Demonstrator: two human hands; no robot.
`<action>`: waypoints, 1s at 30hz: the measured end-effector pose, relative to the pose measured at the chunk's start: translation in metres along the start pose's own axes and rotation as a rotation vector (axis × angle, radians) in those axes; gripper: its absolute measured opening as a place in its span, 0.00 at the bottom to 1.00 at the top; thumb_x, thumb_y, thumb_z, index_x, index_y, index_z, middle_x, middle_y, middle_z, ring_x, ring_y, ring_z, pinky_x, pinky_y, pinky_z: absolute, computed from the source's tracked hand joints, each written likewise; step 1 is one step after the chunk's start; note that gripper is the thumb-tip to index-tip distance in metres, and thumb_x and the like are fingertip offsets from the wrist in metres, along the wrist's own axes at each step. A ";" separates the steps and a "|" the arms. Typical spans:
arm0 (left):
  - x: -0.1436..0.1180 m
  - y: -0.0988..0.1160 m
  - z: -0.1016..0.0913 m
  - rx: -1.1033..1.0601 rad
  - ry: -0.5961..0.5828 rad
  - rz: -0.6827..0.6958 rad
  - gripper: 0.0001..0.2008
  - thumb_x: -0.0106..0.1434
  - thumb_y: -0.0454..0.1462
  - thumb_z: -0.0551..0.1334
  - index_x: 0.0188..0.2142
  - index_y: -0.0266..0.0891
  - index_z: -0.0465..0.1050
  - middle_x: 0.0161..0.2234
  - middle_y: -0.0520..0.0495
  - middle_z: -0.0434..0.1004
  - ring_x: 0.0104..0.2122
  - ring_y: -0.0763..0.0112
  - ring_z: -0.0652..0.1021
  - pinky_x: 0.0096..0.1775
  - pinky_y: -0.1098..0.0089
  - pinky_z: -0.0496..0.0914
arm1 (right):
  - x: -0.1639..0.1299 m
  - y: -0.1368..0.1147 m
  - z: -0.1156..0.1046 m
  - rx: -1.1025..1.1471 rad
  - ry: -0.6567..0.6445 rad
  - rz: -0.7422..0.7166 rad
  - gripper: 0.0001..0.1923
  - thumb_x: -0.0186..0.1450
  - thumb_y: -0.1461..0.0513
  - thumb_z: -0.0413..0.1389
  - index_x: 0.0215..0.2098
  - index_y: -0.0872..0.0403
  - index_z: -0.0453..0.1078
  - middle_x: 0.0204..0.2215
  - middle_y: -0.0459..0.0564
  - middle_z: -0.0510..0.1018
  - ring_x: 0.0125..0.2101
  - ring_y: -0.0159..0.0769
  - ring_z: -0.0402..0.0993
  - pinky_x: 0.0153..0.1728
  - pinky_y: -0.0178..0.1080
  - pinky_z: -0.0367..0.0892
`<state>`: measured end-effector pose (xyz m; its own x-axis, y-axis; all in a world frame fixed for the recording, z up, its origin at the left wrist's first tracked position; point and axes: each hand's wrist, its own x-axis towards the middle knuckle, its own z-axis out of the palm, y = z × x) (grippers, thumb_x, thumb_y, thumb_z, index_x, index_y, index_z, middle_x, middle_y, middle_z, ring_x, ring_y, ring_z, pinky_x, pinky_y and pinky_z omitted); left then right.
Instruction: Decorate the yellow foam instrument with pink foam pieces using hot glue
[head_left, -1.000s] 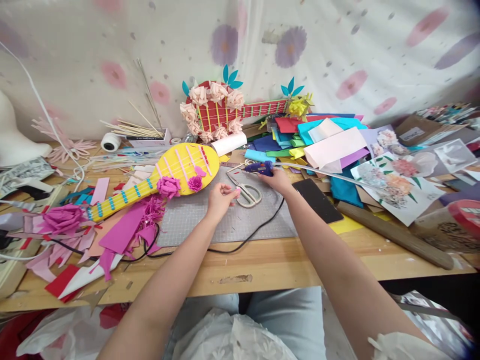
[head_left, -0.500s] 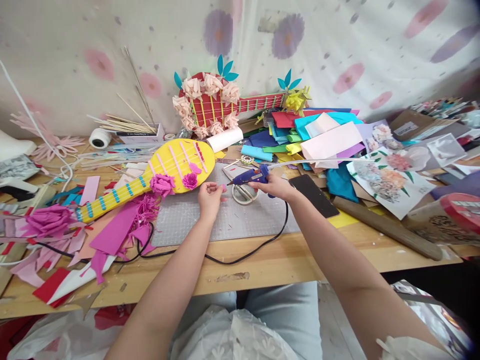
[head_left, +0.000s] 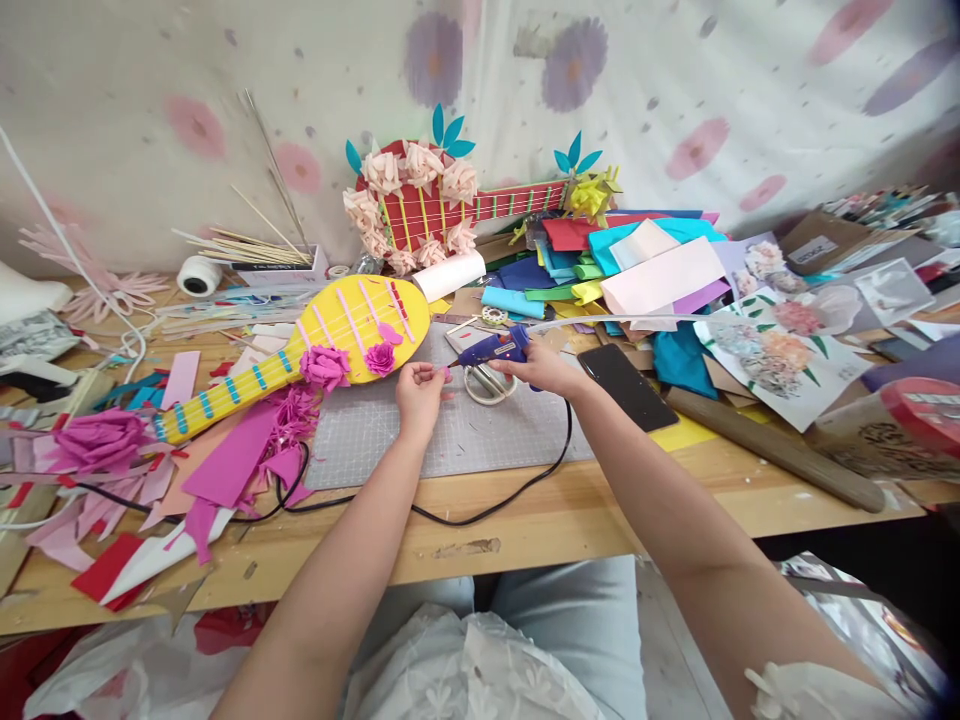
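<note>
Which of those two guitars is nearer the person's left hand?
The yellow, pear-shaped guitar with magenta flowers; the red guitar with pale pink roses stands farther back.

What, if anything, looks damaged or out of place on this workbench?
A rough brown patch mars the pale wooden table near its front edge; worn or stained, I can't tell which. Ragged magenta paper scraps lie strewn untidily on the left, with a thin black cord looping loosely beside them.
</note>
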<state>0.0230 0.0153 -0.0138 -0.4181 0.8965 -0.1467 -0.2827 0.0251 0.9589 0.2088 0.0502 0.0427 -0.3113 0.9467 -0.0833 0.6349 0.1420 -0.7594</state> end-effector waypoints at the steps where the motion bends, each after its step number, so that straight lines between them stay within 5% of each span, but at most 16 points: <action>1: 0.000 0.000 0.000 0.003 0.000 -0.001 0.12 0.49 0.33 0.64 0.31 0.39 0.62 0.25 0.53 0.69 0.29 0.68 0.79 0.21 0.74 0.72 | 0.001 0.000 0.000 -0.008 0.001 0.005 0.20 0.55 0.46 0.57 0.31 0.54 0.70 0.23 0.47 0.74 0.19 0.29 0.63 0.18 0.32 0.58; 22: 0.001 -0.001 0.000 0.005 0.004 0.004 0.14 0.48 0.34 0.66 0.32 0.39 0.62 0.25 0.53 0.70 0.29 0.68 0.78 0.21 0.74 0.71 | 0.002 0.001 -0.002 -0.069 -0.024 -0.055 0.17 0.56 0.48 0.58 0.32 0.53 0.71 0.21 0.47 0.74 0.24 0.33 0.68 0.23 0.34 0.63; 30: -0.002 0.005 -0.001 -0.065 0.007 -0.058 0.16 0.46 0.35 0.68 0.30 0.37 0.62 0.23 0.58 0.67 0.15 0.81 0.69 0.19 0.74 0.69 | -0.002 0.003 -0.009 -0.024 -0.038 0.009 0.20 0.55 0.46 0.58 0.28 0.54 0.70 0.21 0.45 0.71 0.20 0.28 0.62 0.20 0.32 0.59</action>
<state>0.0214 0.0137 -0.0087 -0.4055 0.8911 -0.2039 -0.3619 0.0483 0.9310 0.2181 0.0518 0.0463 -0.3324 0.9361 -0.1148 0.6540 0.1411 -0.7432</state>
